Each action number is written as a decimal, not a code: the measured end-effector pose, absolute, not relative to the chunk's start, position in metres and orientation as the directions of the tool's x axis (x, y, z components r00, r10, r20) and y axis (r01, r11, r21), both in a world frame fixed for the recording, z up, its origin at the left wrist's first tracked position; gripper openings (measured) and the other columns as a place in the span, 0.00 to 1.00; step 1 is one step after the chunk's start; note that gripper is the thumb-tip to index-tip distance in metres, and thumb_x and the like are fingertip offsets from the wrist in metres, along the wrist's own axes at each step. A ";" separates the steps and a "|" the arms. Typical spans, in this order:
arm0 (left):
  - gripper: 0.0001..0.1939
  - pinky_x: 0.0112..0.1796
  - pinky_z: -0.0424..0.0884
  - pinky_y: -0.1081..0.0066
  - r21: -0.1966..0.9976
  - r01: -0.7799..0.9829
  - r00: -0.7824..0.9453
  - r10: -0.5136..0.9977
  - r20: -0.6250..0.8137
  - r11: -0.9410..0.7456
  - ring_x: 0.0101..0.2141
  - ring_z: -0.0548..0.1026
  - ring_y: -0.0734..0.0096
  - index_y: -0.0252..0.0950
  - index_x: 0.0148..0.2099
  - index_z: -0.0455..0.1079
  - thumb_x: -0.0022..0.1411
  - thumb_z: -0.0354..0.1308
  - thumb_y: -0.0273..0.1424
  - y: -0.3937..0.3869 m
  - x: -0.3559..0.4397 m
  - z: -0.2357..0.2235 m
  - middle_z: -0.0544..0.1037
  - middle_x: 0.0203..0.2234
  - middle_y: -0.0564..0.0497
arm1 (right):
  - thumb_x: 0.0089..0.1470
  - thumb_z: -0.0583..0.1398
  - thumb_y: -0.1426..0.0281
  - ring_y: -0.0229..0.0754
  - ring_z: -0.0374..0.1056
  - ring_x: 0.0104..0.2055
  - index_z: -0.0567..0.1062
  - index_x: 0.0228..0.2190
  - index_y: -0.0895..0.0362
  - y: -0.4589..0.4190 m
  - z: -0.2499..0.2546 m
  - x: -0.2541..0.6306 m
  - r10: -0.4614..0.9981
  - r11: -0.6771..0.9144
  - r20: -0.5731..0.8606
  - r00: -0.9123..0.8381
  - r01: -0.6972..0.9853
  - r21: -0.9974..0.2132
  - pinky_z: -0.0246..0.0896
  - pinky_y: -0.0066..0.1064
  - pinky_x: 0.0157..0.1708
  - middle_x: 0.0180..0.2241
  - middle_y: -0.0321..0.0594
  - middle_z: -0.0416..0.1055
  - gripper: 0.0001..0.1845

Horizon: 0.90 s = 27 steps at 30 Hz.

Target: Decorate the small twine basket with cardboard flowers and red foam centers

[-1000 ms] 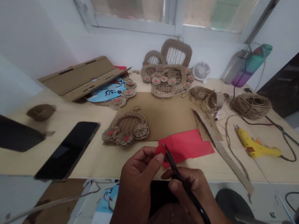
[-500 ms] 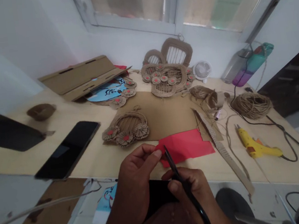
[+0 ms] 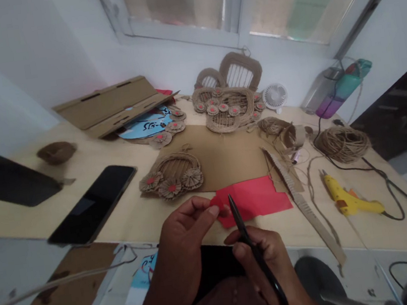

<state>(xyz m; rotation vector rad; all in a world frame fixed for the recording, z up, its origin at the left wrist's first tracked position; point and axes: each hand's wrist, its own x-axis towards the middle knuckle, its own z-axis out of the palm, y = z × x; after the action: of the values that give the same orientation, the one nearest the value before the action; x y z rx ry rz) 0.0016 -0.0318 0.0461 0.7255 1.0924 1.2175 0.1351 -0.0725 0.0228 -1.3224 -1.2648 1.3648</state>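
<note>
My left hand (image 3: 183,240) pinches a small red paper piece (image 3: 217,202) between thumb and fingertips. My right hand (image 3: 272,258) grips black-handled scissors (image 3: 235,210), blades pointing up and away from me, their tip a little right of the small piece. The blades look closed together. Beneath both lies a larger red paper sheet (image 3: 262,197) at the table's front, overlapping a brown cardboard sheet (image 3: 226,154). Just beyond my left hand sits a woven cardboard piece (image 3: 175,166) with pleated paper flowers that have red centres.
A phone (image 3: 94,204) lies at left, near a dark upright device (image 3: 7,176). To the right are a corrugated cardboard strip (image 3: 304,204), a yellow glue gun (image 3: 350,199) and a twine ball (image 3: 343,144). Twine-wrapped frames (image 3: 241,67) and a small white fan (image 3: 275,95) stand behind.
The scissors and my right hand have shifted slightly right, so the blade tip is farther from my left fingers. More of the small red piece shows. My left hand has barely moved.
</note>
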 end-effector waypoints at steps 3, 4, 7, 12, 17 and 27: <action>0.05 0.37 0.67 0.72 0.909 -0.336 0.011 0.966 -0.259 0.248 0.29 0.74 0.71 0.37 0.26 0.72 0.51 0.64 0.30 -0.030 -0.001 0.047 0.78 0.23 0.54 | 0.54 0.57 0.48 0.29 0.44 0.13 0.77 0.29 0.61 -0.070 0.025 0.142 0.973 -0.202 -0.207 -0.106 0.060 -0.978 0.39 0.23 0.14 0.11 0.25 0.51 0.27; 0.05 0.35 0.67 0.72 0.909 -0.323 0.028 0.963 -0.267 0.262 0.28 0.73 0.71 0.37 0.26 0.71 0.50 0.65 0.30 -0.030 -0.002 0.048 0.78 0.23 0.54 | 0.54 0.57 0.48 0.29 0.45 0.12 0.77 0.30 0.61 -0.069 0.028 0.144 0.970 -0.218 -0.224 -0.099 0.062 -0.974 0.40 0.23 0.13 0.11 0.25 0.51 0.27; 0.06 0.32 0.66 0.74 0.920 -0.260 0.074 0.956 -0.284 0.294 0.26 0.71 0.72 0.37 0.25 0.71 0.48 0.66 0.29 -0.032 -0.004 0.050 0.76 0.21 0.55 | 0.52 0.59 0.50 0.29 0.47 0.12 0.77 0.33 0.61 -0.061 0.039 0.148 0.971 -0.230 -0.233 -0.052 0.060 -0.971 0.42 0.22 0.12 0.11 0.24 0.53 0.25; 0.07 0.32 0.65 0.73 0.954 -0.045 0.299 0.915 -0.271 0.297 0.28 0.71 0.70 0.38 0.24 0.70 0.50 0.64 0.32 -0.031 -0.010 0.051 0.75 0.22 0.53 | 0.47 0.63 0.60 0.28 0.47 0.11 0.75 0.34 0.60 -0.047 0.051 0.146 0.971 -0.229 -0.232 -0.055 0.049 -0.972 0.41 0.21 0.11 0.10 0.23 0.54 0.16; 0.07 0.32 0.66 0.71 0.966 0.031 0.311 0.916 -0.254 0.257 0.28 0.72 0.68 0.38 0.24 0.71 0.50 0.64 0.33 -0.025 -0.014 0.049 0.75 0.22 0.52 | 0.46 0.63 0.64 0.26 0.46 0.11 0.72 0.26 0.58 -0.044 0.046 0.141 0.970 -0.239 -0.239 -0.050 0.014 -0.971 0.38 0.19 0.11 0.12 0.23 0.56 0.10; 0.07 0.31 0.65 0.72 0.974 0.053 0.317 0.921 -0.226 0.221 0.26 0.70 0.70 0.38 0.24 0.70 0.51 0.62 0.32 -0.025 -0.013 0.044 0.74 0.21 0.54 | 0.48 0.62 0.63 0.27 0.47 0.10 0.72 0.28 0.58 -0.046 0.044 0.137 0.977 -0.209 -0.209 -0.045 0.007 -0.978 0.41 0.20 0.11 0.11 0.22 0.55 0.10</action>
<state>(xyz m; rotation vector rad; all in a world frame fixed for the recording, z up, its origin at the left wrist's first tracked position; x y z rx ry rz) -0.0134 -0.0245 0.0445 1.1898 1.0786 0.7984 0.1372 -0.0464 0.0442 -1.3424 -1.1374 1.3970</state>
